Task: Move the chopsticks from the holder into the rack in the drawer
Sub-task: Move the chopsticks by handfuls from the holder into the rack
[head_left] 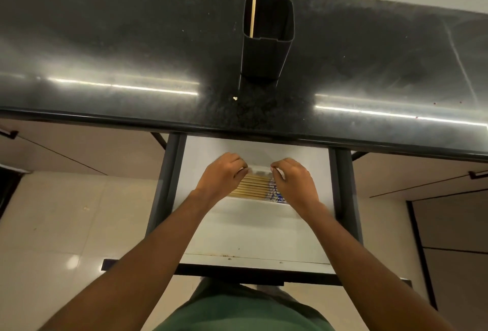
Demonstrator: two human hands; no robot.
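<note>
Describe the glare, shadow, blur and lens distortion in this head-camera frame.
Head view: bright streaks of glare cross the black countertop on both sides of the chopstick holder; a dark shadow falls between the streaks; the wide lens bows the counter's front edge; the left hand and right hand look slightly soft over the chopsticks in the rack; the drawer is evenly lit.

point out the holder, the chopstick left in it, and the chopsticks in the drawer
holder (264, 58): head view, on its front wall
chopstick (255, 0): head view, on the middle of its shaft
chopsticks in the drawer (254, 187): head view, on the middle of the row
</note>
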